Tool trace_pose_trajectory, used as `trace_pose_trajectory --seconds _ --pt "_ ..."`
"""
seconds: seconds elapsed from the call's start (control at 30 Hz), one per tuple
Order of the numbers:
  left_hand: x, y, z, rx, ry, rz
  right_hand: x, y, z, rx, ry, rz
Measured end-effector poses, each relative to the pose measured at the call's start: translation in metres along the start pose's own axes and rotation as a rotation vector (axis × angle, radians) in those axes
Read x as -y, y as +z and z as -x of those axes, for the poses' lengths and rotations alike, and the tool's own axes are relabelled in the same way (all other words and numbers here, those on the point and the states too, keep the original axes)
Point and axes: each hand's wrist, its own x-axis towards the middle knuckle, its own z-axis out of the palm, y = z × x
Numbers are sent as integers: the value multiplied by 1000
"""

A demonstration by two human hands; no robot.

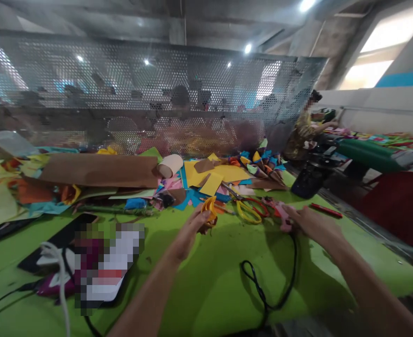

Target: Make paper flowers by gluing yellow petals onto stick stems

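Note:
Above the middle of the green table, my left hand (191, 229) is closed around a small yellow-orange folded paper piece (210, 210) with brown at its lower end. It looks like a paper flower, though its exact form is blurred. To the right, my right hand (299, 217) grips a pink glue gun (282, 214), its tip pointing left. A black cord (292, 276) runs down from it and loops on the table. Between the hands, just beyond them, lie scissors with yellow handles (249, 213) and a red-handled pair (262, 206).
Coloured paper sheets (234, 174), a brown paper roll (101, 171) and several paper cones (267, 164) crowd the back of the green table (199, 290). A phone (117, 262) and cables lie at left, a red pen (326, 210) at right. Behind stands a perforated metal screen (139, 89); another person (302, 128) is at far right.

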Motion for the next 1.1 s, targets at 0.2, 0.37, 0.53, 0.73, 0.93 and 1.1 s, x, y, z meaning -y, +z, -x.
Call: trace_pose_trajectory --seconds 0.2,0.37,0.53,0.73,0.93,1.1 --pt "0 1 0 0 -16 26 49 -22 35 -72 -393 -131" --pt "-1 3 0 -5 -26 61 112 -20 67 -27 -856 -561" --pt "-6 6 2 -7 -71 100 147 -6 76 27 -923 -693" --pt "-9 7 3 61 -73 105 159 -2 69 16 -946 -697" --pt "-11 8 3 85 -131 165 164 -6 66 37 -915 -634" --pt "-11 8 4 125 -142 173 166 -5 61 160 -943 -572"
